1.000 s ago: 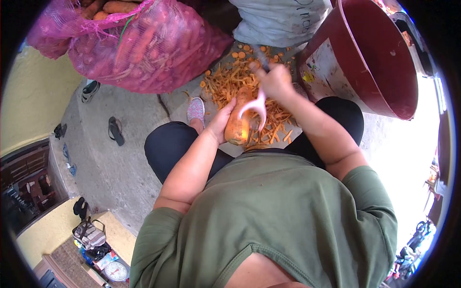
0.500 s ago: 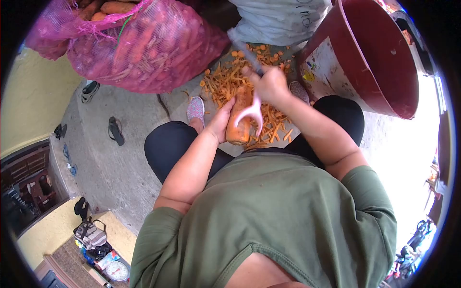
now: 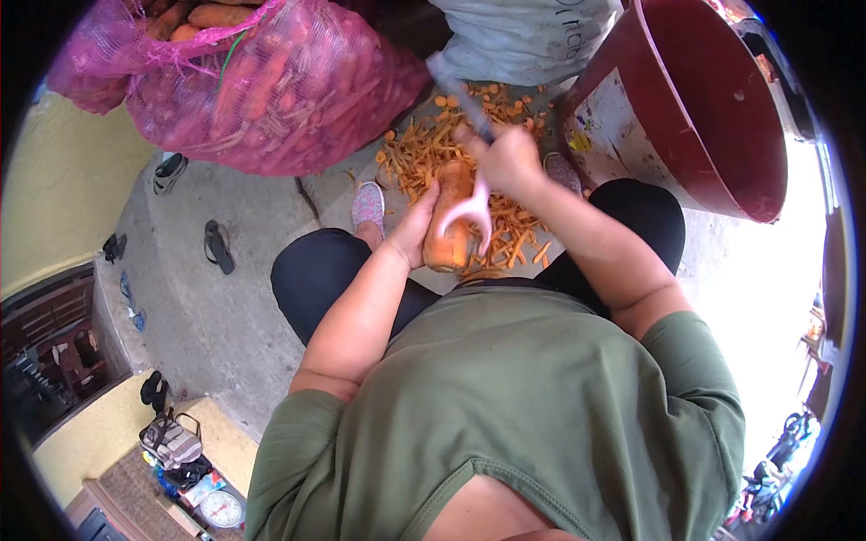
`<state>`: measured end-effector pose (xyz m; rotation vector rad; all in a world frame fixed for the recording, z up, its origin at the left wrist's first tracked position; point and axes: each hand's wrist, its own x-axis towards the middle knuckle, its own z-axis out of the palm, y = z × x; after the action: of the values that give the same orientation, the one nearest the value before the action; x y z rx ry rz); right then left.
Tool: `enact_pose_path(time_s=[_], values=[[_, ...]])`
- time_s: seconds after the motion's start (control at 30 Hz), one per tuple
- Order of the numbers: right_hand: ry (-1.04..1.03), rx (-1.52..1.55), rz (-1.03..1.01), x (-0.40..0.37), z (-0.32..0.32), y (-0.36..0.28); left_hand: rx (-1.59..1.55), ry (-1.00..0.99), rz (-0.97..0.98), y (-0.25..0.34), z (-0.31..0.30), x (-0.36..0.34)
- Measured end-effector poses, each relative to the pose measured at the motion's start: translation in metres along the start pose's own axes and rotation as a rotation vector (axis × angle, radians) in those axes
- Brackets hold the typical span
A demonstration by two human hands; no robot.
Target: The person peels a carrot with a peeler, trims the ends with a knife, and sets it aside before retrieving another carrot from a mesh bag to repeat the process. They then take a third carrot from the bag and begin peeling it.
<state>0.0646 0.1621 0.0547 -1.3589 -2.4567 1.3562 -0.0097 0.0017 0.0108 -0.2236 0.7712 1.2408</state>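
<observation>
Has moved the bare right hand [image 3: 508,164] slightly left and nearer since the earlier frame, swinging a long grey blade [image 3: 462,97], blurred, to the left with it. Grips that blade's dark handle and a pink Y-shaped peeler [image 3: 481,200] in the closed fingers, with the peeler's forked head over a thick orange carrot [image 3: 445,251]; cannot tell whether touching. Holds the carrot in the curled left hand [image 3: 414,231], far end up-scene, near end toward the body, above the grey concrete floor [image 3: 216,307]. Has orange peelings and round slices [image 3: 422,149] spread beneath and beyond. Faces a pink mesh sack of carrots [image 3: 289,99] far left, a white lettered sack [image 3: 523,41] far centre and a dark red plastic tub [image 3: 722,108] far right.
</observation>
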Motion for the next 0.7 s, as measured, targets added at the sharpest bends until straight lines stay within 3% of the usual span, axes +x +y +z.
enact_pose_path(time_s=[0.03, 0.07, 0.13, 0.23, 0.27, 0.4, 0.53, 0.57, 0.67, 0.7], values=[[-0.105, 0.020, -0.053, -0.019, 0.003, -0.011, -0.038, 0.040, 0.011, -0.002, 0.004, 0.002], [-0.084, -0.074, -0.152, -0.019, 0.017, -0.003, -0.074, 0.079, 0.021, -0.003, 0.006, 0.004], [0.038, -0.034, -0.120, -0.008, 0.011, -0.003, 0.046, 0.043, 0.031, -0.007, 0.002, 0.008], [0.217, -0.090, 0.061, 0.053, -0.013, 0.039, 0.109, 0.068, -0.025, -0.006, 0.009, -0.003], [0.384, -0.268, 0.134, 0.077, -0.018, 0.061, 0.102, 0.069, -0.024, -0.006, 0.010, -0.004], [0.253, -0.077, 0.089, 0.055, -0.024, 0.038, 0.061, 0.071, -0.008, -0.003, 0.009, -0.006], [-0.133, -0.017, -0.095, -0.023, 0.005, -0.011, -0.061, 0.153, 0.036, -0.005, 0.015, 0.004], [-0.100, -0.030, -0.079, -0.022, 0.005, -0.010, -0.122, 0.110, 0.007, -0.006, 0.012, 0.005], [0.012, -0.082, 0.016, 0.011, -0.001, 0.006, 0.207, -0.046, -0.013, -0.007, -0.008, 0.006], [0.104, -0.128, 0.125, 0.032, -0.010, 0.017, 0.182, 0.029, -0.054, -0.009, 0.003, 0.002]])
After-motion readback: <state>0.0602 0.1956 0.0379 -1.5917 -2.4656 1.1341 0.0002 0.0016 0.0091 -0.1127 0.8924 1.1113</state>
